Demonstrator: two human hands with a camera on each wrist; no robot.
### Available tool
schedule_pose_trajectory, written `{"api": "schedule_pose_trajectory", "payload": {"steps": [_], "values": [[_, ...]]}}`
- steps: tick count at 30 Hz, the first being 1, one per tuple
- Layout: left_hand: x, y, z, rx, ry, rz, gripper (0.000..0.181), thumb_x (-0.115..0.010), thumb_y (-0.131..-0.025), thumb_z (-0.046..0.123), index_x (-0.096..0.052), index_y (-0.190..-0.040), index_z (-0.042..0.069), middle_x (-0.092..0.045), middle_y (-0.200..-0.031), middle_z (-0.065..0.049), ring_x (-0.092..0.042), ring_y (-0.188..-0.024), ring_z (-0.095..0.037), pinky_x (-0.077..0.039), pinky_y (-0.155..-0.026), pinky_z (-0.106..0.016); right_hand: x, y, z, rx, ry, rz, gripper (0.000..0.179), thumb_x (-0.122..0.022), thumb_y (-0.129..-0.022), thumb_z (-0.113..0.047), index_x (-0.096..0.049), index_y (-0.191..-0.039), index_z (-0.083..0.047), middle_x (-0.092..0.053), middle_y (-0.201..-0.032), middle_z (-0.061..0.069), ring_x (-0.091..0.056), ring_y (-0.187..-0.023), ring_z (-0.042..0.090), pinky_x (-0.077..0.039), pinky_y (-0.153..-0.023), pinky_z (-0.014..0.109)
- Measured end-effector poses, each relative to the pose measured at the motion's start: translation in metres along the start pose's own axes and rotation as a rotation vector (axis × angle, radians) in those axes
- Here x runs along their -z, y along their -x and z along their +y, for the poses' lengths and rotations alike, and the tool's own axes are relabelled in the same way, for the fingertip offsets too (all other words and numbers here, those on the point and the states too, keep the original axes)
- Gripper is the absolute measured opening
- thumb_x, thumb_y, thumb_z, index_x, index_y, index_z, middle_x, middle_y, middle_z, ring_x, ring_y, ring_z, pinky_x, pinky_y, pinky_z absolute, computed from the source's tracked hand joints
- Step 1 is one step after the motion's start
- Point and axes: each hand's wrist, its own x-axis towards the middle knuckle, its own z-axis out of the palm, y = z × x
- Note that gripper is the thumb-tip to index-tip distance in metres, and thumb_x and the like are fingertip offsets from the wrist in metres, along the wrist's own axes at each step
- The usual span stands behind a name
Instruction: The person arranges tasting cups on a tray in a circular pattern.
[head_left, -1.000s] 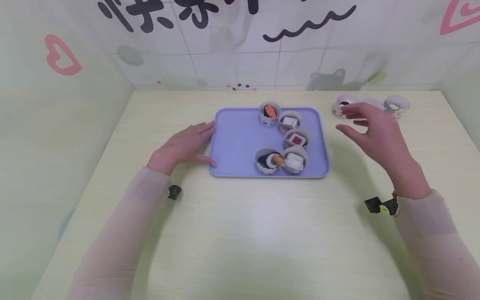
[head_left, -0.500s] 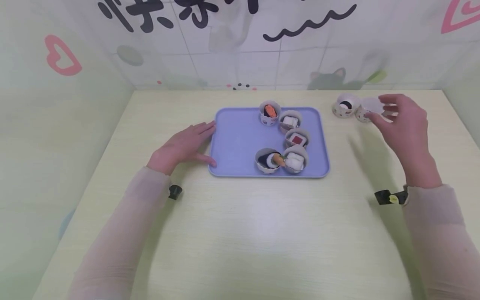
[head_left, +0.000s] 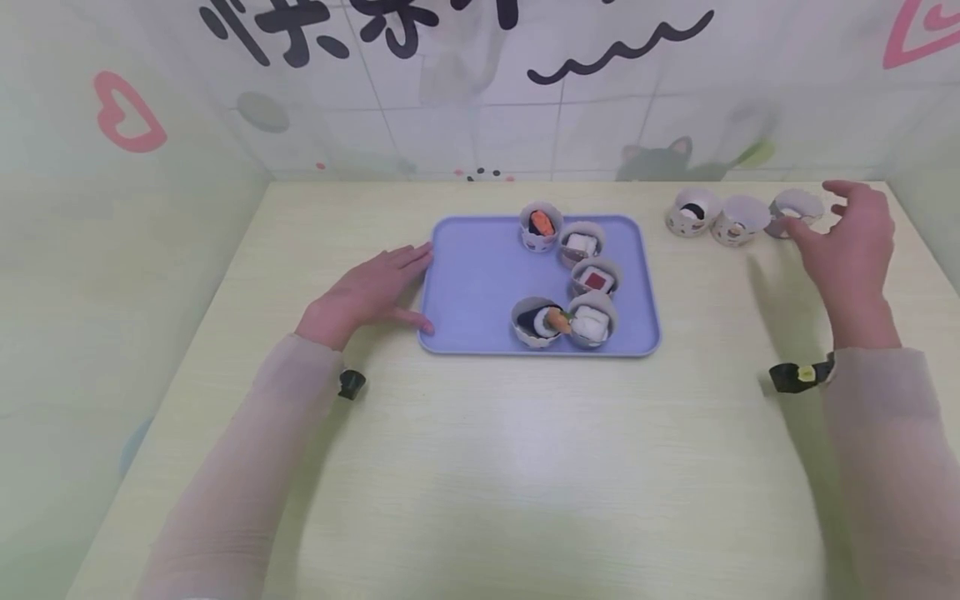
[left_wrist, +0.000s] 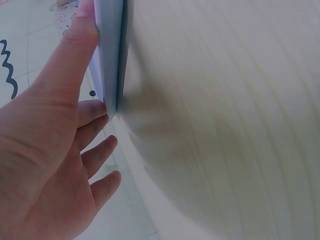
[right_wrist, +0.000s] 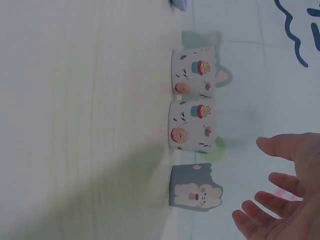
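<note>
My left hand (head_left: 367, 287) touches the left edge of a lilac tray (head_left: 472, 275), its fingers extended and thumb at the near corner. On that tray sit several paper cupcake cups holding toy sushi, among them a cup with an orange-topped piece (head_left: 540, 225) and one with a shrimp-tailed roll (head_left: 542, 321). My right hand (head_left: 851, 250) hovers beside a grey paper cup with a bear print (right_wrist: 192, 197), thumb and fingers spread around its right side. In the right wrist view the hand is apart from the cup and holds nothing.
Two white cupcake-print cups, one with a black-and-white piece (head_left: 690, 212) and one beside it (head_left: 738, 223), stand left of the grey cup. A printed wall (head_left: 465, 125) rises behind the pale table (head_left: 480, 467).
My right hand has moved to the right, past the two white cups to the grey cup. My left hand and the tray have stayed put.
</note>
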Motion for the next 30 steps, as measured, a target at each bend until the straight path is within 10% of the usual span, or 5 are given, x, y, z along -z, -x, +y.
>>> {"api": "schedule_pose_trajectory", "payload": {"steps": [18,30], "values": [[-0.001,0.0,0.001,-0.003,-0.017,-0.006,0.114,-0.075,-0.078,0.06,-0.016,-0.159,0.005,-0.011,-0.169,-0.012,-0.013,-0.156,-0.035,-0.013,-0.13,-0.05,-0.013,-0.042,0.022,-0.283,-0.17,-0.131,0.096,-0.062,-0.09,-0.055,-0.009,-0.161,-0.017,-0.016,-0.167,0.007,-0.031,-0.142,0.016,-0.03,-0.125,0.03],[0.001,0.001,0.001,-0.005,-0.025,-0.003,0.113,-0.075,-0.079,0.059,-0.018,-0.159,0.003,-0.013,-0.169,-0.012,-0.013,-0.155,-0.037,-0.014,-0.13,-0.05,-0.021,-0.051,0.026,-0.303,-0.167,-0.155,0.092,-0.063,-0.092,-0.045,-0.012,-0.16,-0.01,-0.014,-0.167,0.014,-0.018,-0.154,0.028,-0.018,-0.13,0.038]]}}
